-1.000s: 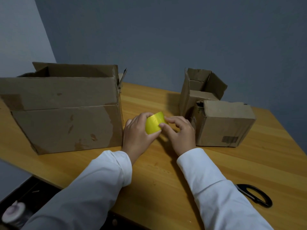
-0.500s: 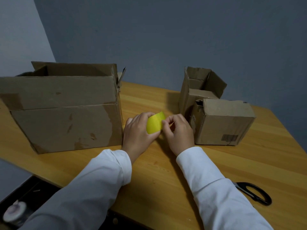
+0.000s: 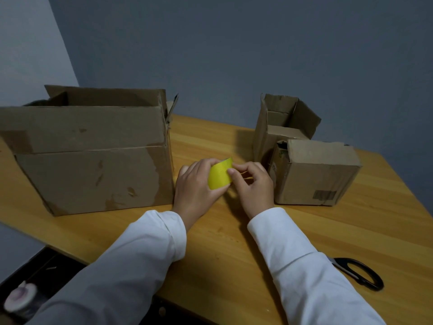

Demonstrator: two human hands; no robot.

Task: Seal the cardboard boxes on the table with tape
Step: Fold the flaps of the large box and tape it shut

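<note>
The left hand (image 3: 196, 186) grips the yellow tape (image 3: 219, 175) roll above the middle of the desk (image 3: 234, 242), between the big box (image 3: 93, 156) on the left and the two small boxes on the right. The right hand (image 3: 254, 184) has closed in on the roll: a second ago its fingers lay stretched along the roll's right side, and now thumb and forefinger pinch at its upper right edge, with the other fingers curled under. That reads as picking for the loose end of the tape (whether any strip has lifted yet is too small to tell). So the sealing itself has not begun. The big box stands with its top flaps up, the far small box (image 3: 281, 127) is open too, and the near small box (image 3: 316, 172) has its top folded down but shows no fresh tape. Scissors (image 3: 358, 273) lie at the near right, untouched, ready for cutting once a length is drawn off.
</note>
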